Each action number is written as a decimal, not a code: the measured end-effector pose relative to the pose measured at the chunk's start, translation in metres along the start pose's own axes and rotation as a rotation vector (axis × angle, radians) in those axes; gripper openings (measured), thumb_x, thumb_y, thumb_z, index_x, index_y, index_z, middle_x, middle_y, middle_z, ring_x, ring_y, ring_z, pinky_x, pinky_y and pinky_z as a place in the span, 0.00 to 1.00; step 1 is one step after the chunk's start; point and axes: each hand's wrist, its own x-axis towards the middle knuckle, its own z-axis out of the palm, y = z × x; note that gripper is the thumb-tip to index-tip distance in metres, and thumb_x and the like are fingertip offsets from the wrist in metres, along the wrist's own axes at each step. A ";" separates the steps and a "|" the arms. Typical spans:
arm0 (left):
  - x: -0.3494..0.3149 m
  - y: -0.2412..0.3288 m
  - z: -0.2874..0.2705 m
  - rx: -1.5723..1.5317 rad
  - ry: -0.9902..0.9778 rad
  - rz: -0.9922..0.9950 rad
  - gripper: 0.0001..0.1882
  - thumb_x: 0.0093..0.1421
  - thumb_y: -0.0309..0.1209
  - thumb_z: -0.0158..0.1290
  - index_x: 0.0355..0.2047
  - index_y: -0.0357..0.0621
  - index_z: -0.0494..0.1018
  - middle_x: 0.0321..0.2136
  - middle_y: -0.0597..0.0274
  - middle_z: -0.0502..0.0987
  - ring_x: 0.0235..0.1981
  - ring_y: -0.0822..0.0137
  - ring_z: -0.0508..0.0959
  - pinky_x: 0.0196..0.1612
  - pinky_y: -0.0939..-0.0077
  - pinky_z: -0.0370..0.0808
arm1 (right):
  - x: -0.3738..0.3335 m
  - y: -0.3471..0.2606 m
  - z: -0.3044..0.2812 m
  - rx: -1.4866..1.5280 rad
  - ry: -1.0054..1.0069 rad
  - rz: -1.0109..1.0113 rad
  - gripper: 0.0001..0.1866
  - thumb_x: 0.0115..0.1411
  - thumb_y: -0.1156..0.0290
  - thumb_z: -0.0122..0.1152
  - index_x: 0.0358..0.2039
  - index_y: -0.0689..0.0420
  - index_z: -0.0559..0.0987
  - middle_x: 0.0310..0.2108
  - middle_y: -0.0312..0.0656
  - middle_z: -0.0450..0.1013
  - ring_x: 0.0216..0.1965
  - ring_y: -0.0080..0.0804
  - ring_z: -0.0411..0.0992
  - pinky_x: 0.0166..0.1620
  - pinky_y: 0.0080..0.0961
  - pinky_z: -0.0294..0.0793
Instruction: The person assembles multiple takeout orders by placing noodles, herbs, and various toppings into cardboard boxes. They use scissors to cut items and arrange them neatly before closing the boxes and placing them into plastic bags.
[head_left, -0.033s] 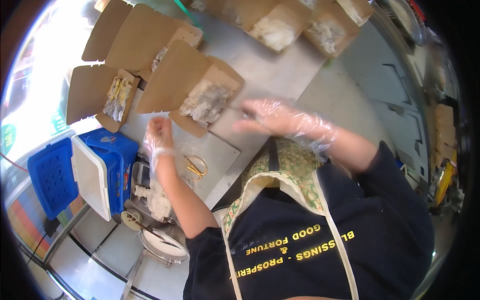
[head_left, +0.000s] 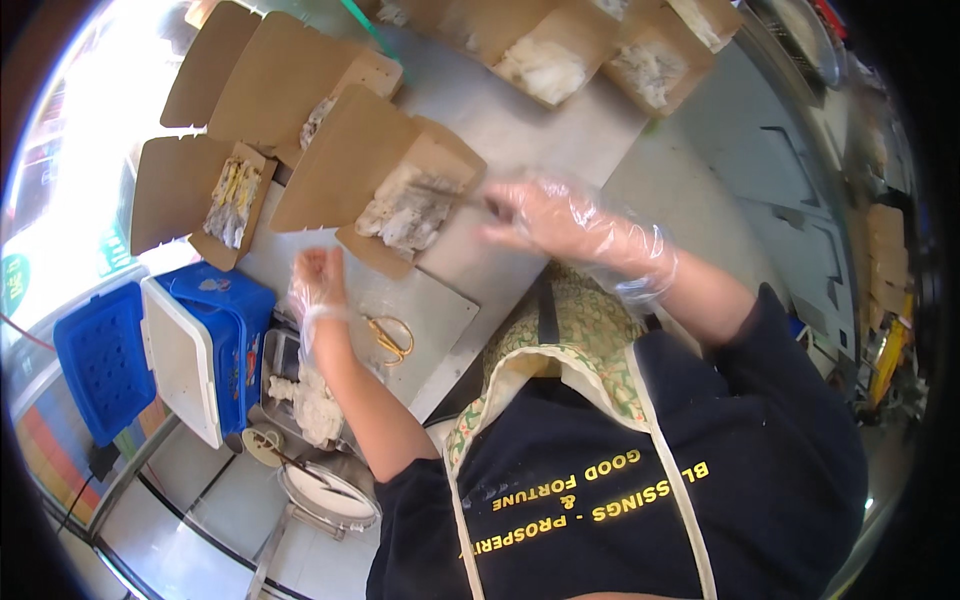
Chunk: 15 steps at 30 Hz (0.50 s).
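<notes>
Now the right hand (head_left: 545, 217), gripping a utensil (head_left: 462, 197), sits slightly further forward.

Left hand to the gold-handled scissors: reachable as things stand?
Probably yes: the left hand is close by, and the scissors have their handles uncovered; it would likely just need to draw back.

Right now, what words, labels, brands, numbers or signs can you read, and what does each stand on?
Dark shirt: yellow capital lettering, upside down in this view; legible, but I won't copy the wording.
Green round patch, far left: pale marks, too blurred to read.
Blue bin: small coloured decals; any words too small to read.
Cardboard box nearest the hands: no text visible.
</notes>
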 end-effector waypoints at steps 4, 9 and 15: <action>-0.015 -0.017 0.026 -0.501 -0.320 -0.307 0.24 0.58 0.49 0.60 0.42 0.41 0.70 0.23 0.64 0.73 0.23 0.69 0.76 0.24 0.74 0.71 | 0.048 0.035 -0.001 -0.229 0.318 0.001 0.20 0.60 0.54 0.58 0.38 0.60 0.75 0.33 0.54 0.74 0.37 0.54 0.73 0.40 0.44 0.73; -0.022 0.003 0.075 -0.620 -0.145 -0.344 0.24 0.59 0.45 0.60 0.49 0.44 0.70 0.31 0.64 0.77 0.26 0.72 0.75 0.22 0.78 0.69 | 0.055 0.087 0.000 0.034 0.464 -0.155 0.10 0.49 0.69 0.58 0.33 0.57 0.75 0.28 0.56 0.73 0.32 0.55 0.73 0.36 0.46 0.74; -0.070 0.096 0.113 -0.502 -0.425 -0.072 0.20 0.60 0.39 0.57 0.49 0.41 0.71 0.35 0.57 0.78 0.35 0.66 0.76 0.31 0.70 0.74 | -0.117 0.120 -0.029 -0.277 0.700 -0.077 0.13 0.49 0.68 0.61 0.35 0.57 0.73 0.28 0.44 0.72 0.31 0.45 0.73 0.33 0.41 0.74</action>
